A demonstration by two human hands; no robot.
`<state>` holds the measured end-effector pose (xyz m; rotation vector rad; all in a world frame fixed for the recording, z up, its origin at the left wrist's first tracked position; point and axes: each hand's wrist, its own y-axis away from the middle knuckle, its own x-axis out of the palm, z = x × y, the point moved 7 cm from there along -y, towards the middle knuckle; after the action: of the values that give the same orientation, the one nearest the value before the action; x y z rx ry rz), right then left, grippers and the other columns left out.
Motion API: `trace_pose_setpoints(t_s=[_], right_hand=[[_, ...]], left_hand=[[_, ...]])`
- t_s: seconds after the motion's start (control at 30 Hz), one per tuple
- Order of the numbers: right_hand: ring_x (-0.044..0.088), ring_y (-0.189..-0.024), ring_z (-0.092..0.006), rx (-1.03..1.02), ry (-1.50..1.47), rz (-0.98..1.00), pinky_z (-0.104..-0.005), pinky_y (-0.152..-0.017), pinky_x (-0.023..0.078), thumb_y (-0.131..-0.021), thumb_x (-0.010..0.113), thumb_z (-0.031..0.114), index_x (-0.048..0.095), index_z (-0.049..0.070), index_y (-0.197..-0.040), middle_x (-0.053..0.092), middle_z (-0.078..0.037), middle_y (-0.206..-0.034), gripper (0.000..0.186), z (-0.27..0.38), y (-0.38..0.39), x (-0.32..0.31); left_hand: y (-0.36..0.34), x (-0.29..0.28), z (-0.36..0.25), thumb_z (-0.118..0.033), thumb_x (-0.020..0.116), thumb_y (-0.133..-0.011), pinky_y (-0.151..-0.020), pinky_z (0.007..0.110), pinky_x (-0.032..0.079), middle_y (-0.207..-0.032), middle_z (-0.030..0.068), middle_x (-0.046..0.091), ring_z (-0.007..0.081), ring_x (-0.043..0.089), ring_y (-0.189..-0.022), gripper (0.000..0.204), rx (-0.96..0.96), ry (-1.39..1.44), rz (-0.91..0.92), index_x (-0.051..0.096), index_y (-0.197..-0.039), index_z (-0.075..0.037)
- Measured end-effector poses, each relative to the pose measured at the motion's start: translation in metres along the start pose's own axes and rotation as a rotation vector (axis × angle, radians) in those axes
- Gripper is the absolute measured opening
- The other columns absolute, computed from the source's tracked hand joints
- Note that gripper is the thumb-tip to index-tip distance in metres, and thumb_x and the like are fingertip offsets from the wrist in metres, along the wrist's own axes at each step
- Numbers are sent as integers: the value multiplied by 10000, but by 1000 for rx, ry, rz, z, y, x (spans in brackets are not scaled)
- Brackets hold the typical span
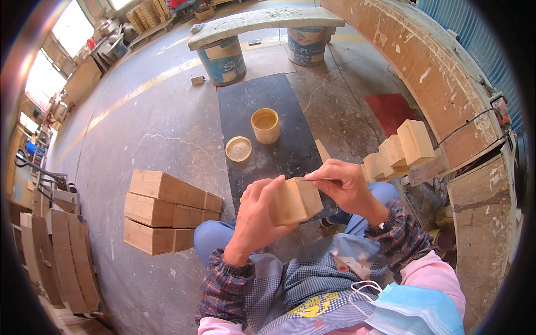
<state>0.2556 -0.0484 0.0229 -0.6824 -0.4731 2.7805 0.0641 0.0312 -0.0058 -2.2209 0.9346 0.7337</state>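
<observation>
My left hand (258, 211) is closed round a pale wooden box (290, 204), tilted above my lap. At the box's upper edge, my right hand (347, 187) pinches a thin, dark, flat tool (325, 180); its exact kind is partly hidden by the fingers. Beyond the hands stands a round yellow pot (265, 127), open at the top. Beside it sits a shallow round dish (238, 149) holding a pale, powdery or pasty material. Both rest on a dark mat (262, 92) on the floor.
Wooden boxes lie stacked (167, 212) at my left. More wooden boxes (410, 145) form a row at my right, near a long wooden bench (446, 78). Ahead, a plank (268, 25) rests on two buckets (222, 61). A blue face mask (416, 310) hangs at my chest.
</observation>
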Motion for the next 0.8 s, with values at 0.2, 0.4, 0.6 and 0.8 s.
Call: trace_pose_setpoints(t_s=[0.2,0.4,0.6,0.8], right_hand=[[725,-840,-209,-40,52,81,-316,-722,564,-932,800,-5,826,43,-1087,744,-93,-933,163,3,9,2],[724,-841,-200,-34,-40,123,-316,-714,561,-939,789,-16,824,44,-1097,753,-97,-953,173,9,22,8],[723,-841,-186,11,46,33,-294,-702,549,-940,785,-20,820,36,-1108,749,-96,-956,180,3,4,0],[735,-828,-219,-77,43,69,-308,-703,573,-923,796,-14,829,53,-1103,745,-101,-946,194,16,17,2]], left_hand=[[3,-1,0,-192,999,-627,-1082,466,529,-1398,169,574,364,593,-1283,1019,-8,50,3,545,-1533,-77],[5,-2,3,-195,992,-635,-1098,471,505,-1398,161,580,367,586,-1294,1006,-22,88,0,545,-1529,-84],[7,-1,0,-188,996,-624,-1088,454,525,-1415,161,563,354,589,-1296,1027,4,72,22,543,-1541,-94],[7,-2,3,-179,991,-616,-1090,454,523,-1413,160,563,352,590,-1293,1025,-32,105,20,549,-1537,-94]])
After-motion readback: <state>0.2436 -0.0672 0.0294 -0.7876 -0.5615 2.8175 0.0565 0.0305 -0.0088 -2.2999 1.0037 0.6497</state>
